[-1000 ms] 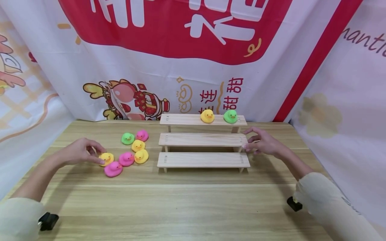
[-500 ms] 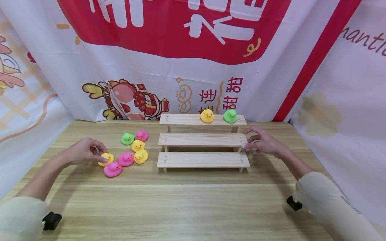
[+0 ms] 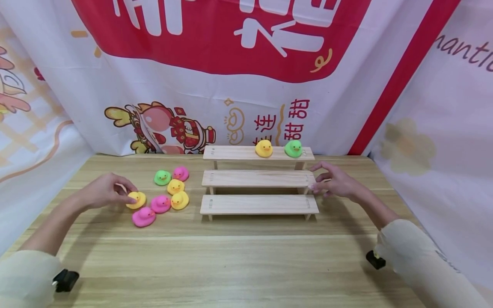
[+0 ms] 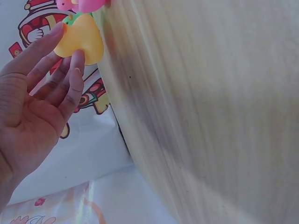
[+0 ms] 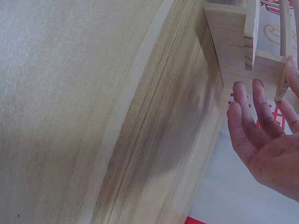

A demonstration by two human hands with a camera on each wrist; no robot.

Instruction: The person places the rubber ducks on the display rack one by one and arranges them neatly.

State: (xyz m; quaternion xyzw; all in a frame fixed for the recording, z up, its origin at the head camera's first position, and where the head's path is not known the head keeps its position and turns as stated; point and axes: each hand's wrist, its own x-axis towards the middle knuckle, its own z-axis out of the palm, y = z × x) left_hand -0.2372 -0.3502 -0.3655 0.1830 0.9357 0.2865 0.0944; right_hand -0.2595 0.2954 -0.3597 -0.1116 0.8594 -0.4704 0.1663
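Note:
Between thumb and fingers my left hand [image 3: 105, 191] pinches a yellow rubber duck [image 4: 83, 41], seen at the left of the table in the head view. Pink ducks [image 3: 144, 217], yellow ducks [image 3: 179, 200] and a green duck [image 3: 162, 177] lie grouped to its right. At the right end of a three-tier wooden stand [image 3: 258, 204], my right hand [image 3: 336, 183] holds the middle board's end between thumb and index finger, its other fingers loosely bent. On the stand's top board sit one yellow duck [image 3: 263, 148] and one green duck [image 3: 293, 148].
The light wooden table [image 3: 246, 265] spreads out in front of the stand. Printed white and red cloth [image 3: 231, 55] hangs close behind the stand and along both sides. A black clip-like piece [image 3: 66, 280] shows at the left sleeve.
The left hand's fingers have closed on the yellow duck, which has risen slightly from beside the pink one. The right hand stays at the stand.

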